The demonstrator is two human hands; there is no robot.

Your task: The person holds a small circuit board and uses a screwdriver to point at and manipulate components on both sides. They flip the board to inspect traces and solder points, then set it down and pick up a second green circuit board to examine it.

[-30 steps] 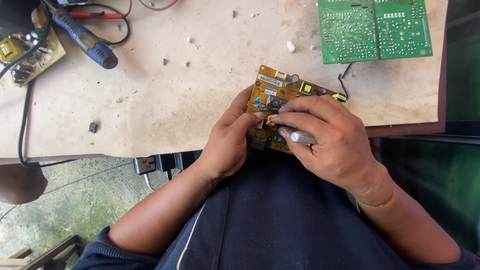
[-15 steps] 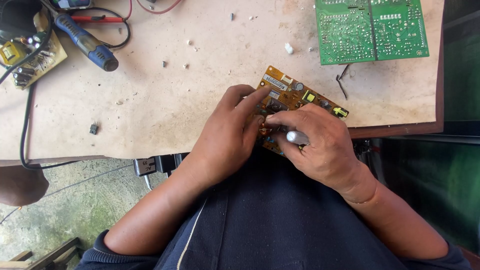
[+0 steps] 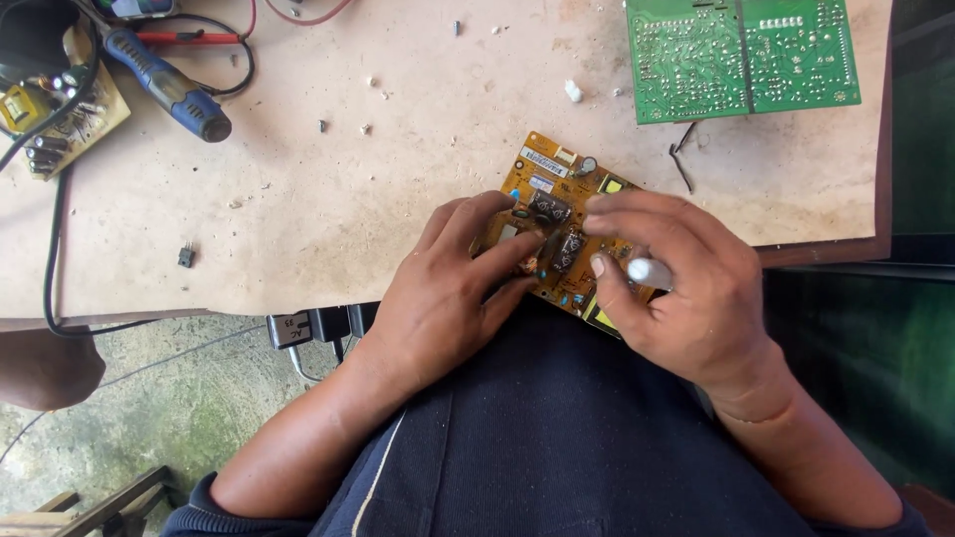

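We are working with both hands on a small orange circuit board [image 3: 557,214] that is resting at the near edge of the worn wooden table [image 3: 328,199], partly overhanging it above our lap. Our left hand [image 3: 448,288] is lying half open on the board's left side, fingers stretched forward and pressing on its top face near the dark components in the middle. Our right hand [image 3: 686,288] is curling over the board's right end, fingers bent, thumb pushing in toward the centre. It is also pinching a small whitish cylindrical object [image 3: 649,270] between the fingers; we cannot tell what kind of tool it is.

The board is sitting tilted, one corner pointing away from us. We are seeing its component side: a white label strip at the far end, a small round capacitor, two dark blocky parts in the middle and yellow patches at the right edge. Much of its near half is hiding under our hands.

Further up the table, to the right, a larger green circuit board [image 3: 741,55] is lying solder side up, well apart from ours. At the far left a blue-handled screwdriver [image 3: 169,89] is lying beside black and red cables and another small board [image 3: 60,119].
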